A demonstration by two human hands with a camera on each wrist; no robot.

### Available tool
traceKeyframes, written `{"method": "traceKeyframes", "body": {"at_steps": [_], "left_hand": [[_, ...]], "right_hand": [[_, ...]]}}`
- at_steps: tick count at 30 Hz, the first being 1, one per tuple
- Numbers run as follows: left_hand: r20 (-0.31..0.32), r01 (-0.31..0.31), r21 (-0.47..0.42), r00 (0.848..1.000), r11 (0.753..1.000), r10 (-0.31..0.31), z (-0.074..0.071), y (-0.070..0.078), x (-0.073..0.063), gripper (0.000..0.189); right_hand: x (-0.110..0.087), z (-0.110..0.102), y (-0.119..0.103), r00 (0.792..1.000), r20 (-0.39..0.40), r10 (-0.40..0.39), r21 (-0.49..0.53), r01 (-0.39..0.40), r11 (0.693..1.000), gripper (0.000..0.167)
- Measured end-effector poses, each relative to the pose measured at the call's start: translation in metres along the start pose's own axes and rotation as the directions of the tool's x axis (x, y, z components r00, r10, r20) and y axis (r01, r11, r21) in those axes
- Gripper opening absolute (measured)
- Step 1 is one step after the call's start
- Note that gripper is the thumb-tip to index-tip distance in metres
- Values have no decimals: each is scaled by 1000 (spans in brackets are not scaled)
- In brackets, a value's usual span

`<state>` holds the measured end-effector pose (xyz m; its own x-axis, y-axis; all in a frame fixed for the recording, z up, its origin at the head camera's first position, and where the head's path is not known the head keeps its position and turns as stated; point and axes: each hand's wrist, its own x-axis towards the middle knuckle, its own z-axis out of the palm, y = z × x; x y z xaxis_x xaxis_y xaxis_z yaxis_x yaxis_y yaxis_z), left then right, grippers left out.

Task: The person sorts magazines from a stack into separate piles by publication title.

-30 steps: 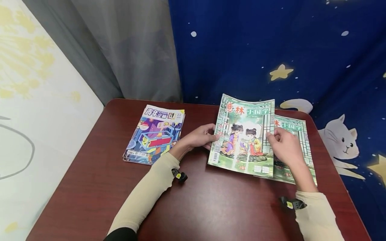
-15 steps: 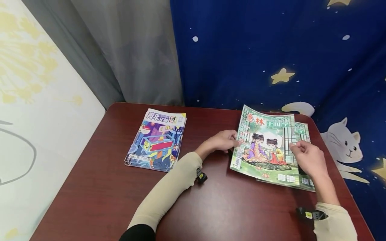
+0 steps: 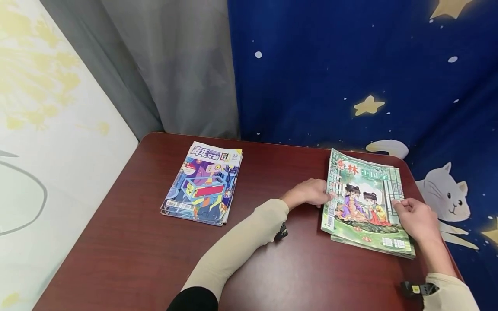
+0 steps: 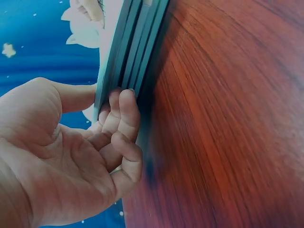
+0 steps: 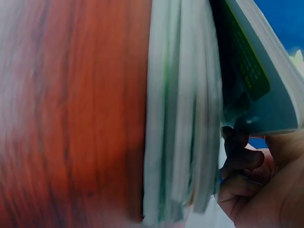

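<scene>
A green magazine [image 3: 367, 203] with two cartoon figures on its cover lies over a stack of similar magazines [image 5: 183, 109] at the table's right side. My left hand [image 3: 313, 192] pinches its left edge. In the left wrist view the thumb is on the top cover, and the curled fingers touch the spines below. On the opposite edge, my right hand [image 3: 418, 218] pinches the same magazine between thumb and fingers. The right wrist view shows that side raised, with a dark gap above the stack. The stack is mostly covered in the head view.
A second pile of magazines [image 3: 202, 185], with a purple and blue cover on top, lies on the left of the dark red table [image 3: 272, 268]. Behind the table hang a grey curtain [image 3: 186, 65] and a blue starry curtain [image 3: 303, 77].
Both hands have carried the green magazine right and toward the table's near side, down over the stack, which it now mostly covers. The purple pile has stayed in place.
</scene>
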<state>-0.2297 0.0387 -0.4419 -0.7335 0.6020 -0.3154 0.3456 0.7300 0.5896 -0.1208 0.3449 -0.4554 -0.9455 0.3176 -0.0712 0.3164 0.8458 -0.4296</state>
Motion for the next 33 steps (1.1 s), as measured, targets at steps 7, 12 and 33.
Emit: {"method": "traceKeyframes", "body": {"at_steps": [7, 12, 33], "left_hand": [[12, 44, 69, 999, 997, -45, 10, 12, 7, 40], [-7, 90, 124, 996, 988, -90, 13, 18, 8, 50], [-12, 162, 173, 987, 971, -163, 14, 22, 9, 38]], "right_hand": [[5, -12, 16, 998, 37, 43, -44, -41, 998, 54], [9, -16, 22, 998, 45, 36, -60, -34, 998, 57], [25, -9, 41, 953, 292, -79, -58, 100, 993, 54]]}}
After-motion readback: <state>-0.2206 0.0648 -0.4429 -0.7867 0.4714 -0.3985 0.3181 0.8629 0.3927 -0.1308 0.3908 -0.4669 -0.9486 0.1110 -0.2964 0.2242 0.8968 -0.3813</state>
